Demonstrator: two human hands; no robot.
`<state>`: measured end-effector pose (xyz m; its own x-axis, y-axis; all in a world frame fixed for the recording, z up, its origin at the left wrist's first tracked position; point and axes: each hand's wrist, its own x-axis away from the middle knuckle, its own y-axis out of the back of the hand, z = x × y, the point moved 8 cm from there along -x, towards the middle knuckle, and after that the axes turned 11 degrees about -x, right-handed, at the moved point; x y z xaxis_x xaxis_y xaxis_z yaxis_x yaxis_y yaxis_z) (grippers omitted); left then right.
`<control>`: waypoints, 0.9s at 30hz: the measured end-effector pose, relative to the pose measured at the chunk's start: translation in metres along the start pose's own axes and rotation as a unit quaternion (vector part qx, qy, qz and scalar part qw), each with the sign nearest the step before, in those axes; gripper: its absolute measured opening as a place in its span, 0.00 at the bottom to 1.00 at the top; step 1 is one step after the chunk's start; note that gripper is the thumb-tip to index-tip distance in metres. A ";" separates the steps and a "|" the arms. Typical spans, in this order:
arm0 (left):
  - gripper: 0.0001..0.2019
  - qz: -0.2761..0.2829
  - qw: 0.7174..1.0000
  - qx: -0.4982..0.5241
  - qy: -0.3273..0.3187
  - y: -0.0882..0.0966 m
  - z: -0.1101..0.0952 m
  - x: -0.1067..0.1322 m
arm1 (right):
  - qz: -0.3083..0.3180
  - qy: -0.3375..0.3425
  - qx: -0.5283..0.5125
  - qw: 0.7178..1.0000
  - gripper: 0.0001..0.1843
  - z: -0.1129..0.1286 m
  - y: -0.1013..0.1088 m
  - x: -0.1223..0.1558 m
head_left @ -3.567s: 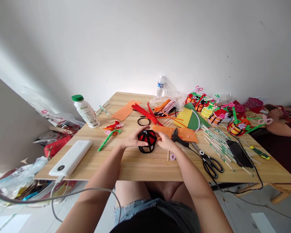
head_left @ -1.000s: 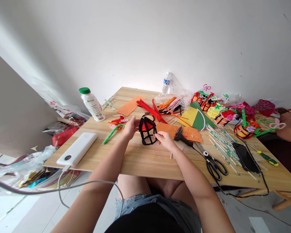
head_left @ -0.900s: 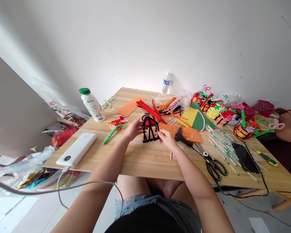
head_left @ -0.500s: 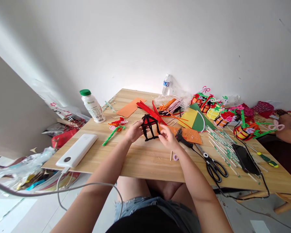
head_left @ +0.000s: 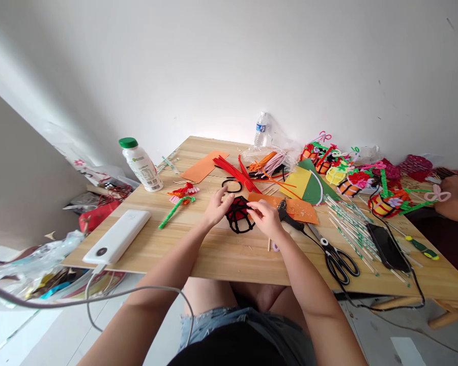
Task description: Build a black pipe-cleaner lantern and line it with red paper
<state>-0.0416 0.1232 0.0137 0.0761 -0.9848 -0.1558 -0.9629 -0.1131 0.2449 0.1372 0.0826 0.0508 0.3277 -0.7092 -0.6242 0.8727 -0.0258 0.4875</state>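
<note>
A small cage of black pipe cleaners with red inside (head_left: 240, 214) is low over the table, tilted between my hands. My right hand (head_left: 266, 217) pinches it at its right upper edge. Beside its left edge is my left hand (head_left: 218, 208), thumb and fingers apart; whether it touches the cage I cannot tell. A black pipe-cleaner ring (head_left: 232, 185) lies just beyond my left fingertips. Behind it rests a bundle of red pipe cleaners (head_left: 234, 173). To the left lies a red and pink pipe-cleaner flower (head_left: 183, 191) with a green stem.
A glue gun (head_left: 288, 216) lies on orange card right of my hands, near scissors (head_left: 336, 259), wooden sticks (head_left: 349, 229) and a phone (head_left: 388, 247). At left are a white power bank (head_left: 118, 238) and a bottle (head_left: 141, 165). Another person's arm (head_left: 456, 201) shows far right.
The black cage has come down and tilted over. My left hand has loosened from its side, while my right still pinches it. The black ring now shows behind it.
</note>
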 end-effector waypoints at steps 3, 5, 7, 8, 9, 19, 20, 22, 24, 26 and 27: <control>0.22 0.116 0.978 -0.013 -0.171 -0.017 -0.037 0.016 | 0.002 0.010 -0.006 1.000 0.11 0.005 0.000 0.000; 0.16 0.152 0.957 -0.069 -0.238 -0.026 -0.049 0.027 | 0.011 0.018 -0.007 1.000 0.11 0.007 -0.002 0.000; 0.11 0.138 0.943 -0.117 -0.278 -0.028 -0.056 0.031 | 0.012 0.020 -0.008 1.000 0.10 0.008 -0.001 0.000; 0.10 0.130 0.940 -0.127 -0.289 -0.028 -0.058 0.033 | 0.008 0.020 -0.010 1.000 0.09 0.008 0.000 0.000; 0.10 0.125 0.939 -0.126 -0.294 -0.028 -0.059 0.033 | 0.002 0.022 -0.012 1.000 0.08 0.008 0.001 -0.001; 0.08 0.139 0.966 -0.037 -0.217 -0.024 -0.050 0.031 | 0.008 0.053 0.019 0.998 0.08 0.016 0.001 -0.003; 0.07 0.137 0.964 -0.040 -0.224 -0.025 -0.050 0.031 | 0.009 0.059 0.018 0.998 0.09 0.017 0.000 -0.002; 0.06 0.133 0.961 -0.048 -0.236 -0.025 -0.050 0.031 | 0.012 0.069 0.015 0.997 0.08 0.019 0.000 -0.001; 0.06 0.133 0.958 -0.055 -0.248 -0.025 -0.050 0.032 | 0.012 0.084 0.019 0.996 0.08 0.023 0.000 -0.001; 0.05 0.135 0.954 -0.061 -0.261 -0.026 -0.050 0.032 | 0.006 0.108 0.041 0.993 0.08 0.029 0.001 0.000; 0.05 0.137 0.952 -0.063 -0.268 -0.026 -0.050 0.032 | 0.003 0.125 0.058 0.990 0.08 0.033 0.001 0.000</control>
<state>-0.0017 0.0881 0.0501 -0.3482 -0.7751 -0.5272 -0.8866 0.0895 0.4538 0.1259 0.0590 0.0710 0.4255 -0.5125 -0.7459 0.8275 -0.1133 0.5499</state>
